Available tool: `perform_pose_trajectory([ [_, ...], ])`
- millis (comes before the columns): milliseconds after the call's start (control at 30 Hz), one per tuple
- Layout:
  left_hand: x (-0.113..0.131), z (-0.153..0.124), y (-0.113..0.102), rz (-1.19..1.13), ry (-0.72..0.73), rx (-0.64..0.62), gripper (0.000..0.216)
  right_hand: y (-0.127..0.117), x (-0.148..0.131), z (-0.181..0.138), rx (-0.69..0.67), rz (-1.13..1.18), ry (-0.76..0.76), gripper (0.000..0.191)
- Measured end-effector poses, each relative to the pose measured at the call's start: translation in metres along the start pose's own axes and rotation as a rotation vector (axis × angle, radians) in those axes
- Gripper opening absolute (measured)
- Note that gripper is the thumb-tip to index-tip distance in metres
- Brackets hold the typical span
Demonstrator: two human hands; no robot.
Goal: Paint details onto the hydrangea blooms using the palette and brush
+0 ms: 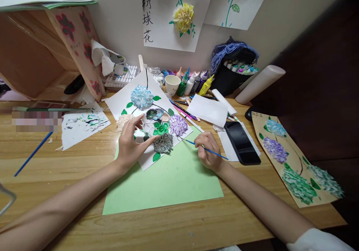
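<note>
My left hand [131,144] rests on the white flower painting [123,97], fingers curled around the near edge of a round paint palette [155,123] holding green, white and dark paint. My right hand [208,150] pinches a thin blue paintbrush [215,153] whose tip points left toward the purple flower [178,125] on the sheet. A blue flower [141,97] and a grey-green flower [163,143] are also on the painting. The white sheet lies partly over a light green paper [168,183] on the wooden desk.
A black phone [242,142] lies right of my right hand. A tan flower painting [291,161] is at the far right. Paint bottles [193,82], a paper cup [172,84] and a marker bag [234,71] line the wall. Another blue brush [33,153] and a paint-smeared paper [82,124] lie left.
</note>
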State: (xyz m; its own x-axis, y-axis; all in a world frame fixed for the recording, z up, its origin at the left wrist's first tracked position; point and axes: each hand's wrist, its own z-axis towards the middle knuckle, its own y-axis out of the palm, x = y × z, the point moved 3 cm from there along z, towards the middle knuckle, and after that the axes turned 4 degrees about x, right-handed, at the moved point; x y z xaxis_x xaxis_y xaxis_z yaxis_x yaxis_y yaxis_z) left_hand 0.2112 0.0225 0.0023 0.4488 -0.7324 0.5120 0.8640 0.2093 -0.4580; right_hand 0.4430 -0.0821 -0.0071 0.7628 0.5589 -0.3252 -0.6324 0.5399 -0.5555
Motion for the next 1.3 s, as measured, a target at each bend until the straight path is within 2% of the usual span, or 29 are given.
perform_pose_trajectory([
  [500, 0.0007, 0.0003, 0.0002, -0.001, 0.007, 0.005, 0.069, -0.0013, 0.004, -0.0032, 0.044, 0.056, 0.054, 0.019],
  [733, 0.0004, -0.0002, -0.0001, 0.001, -0.001, -0.003, 0.069, -0.0044, -0.0002, -0.0029, 0.076, 0.067, -0.005, 0.018],
  [833, 0.0003, -0.0004, -0.0002, -0.001, -0.007, -0.006, 0.069, -0.0049, 0.0009, -0.0027, 0.105, 0.04, 0.022, 0.018],
  [967, 0.0001, -0.0002, 0.0, -0.006, -0.007, -0.001, 0.07, -0.0026, 0.002, -0.0018, 0.06, 0.069, 0.038, 0.018],
  [1067, 0.0001, 0.0002, 0.0002, -0.001, 0.001, 0.005, 0.07, -0.0031, 0.0007, -0.0012, 0.079, 0.071, 0.015, 0.019],
  [1300, -0.0001, -0.0002, 0.0005, 0.001, 0.003, -0.001, 0.07, -0.0007, 0.0018, -0.0007, 0.025, 0.065, 0.082, 0.019],
])
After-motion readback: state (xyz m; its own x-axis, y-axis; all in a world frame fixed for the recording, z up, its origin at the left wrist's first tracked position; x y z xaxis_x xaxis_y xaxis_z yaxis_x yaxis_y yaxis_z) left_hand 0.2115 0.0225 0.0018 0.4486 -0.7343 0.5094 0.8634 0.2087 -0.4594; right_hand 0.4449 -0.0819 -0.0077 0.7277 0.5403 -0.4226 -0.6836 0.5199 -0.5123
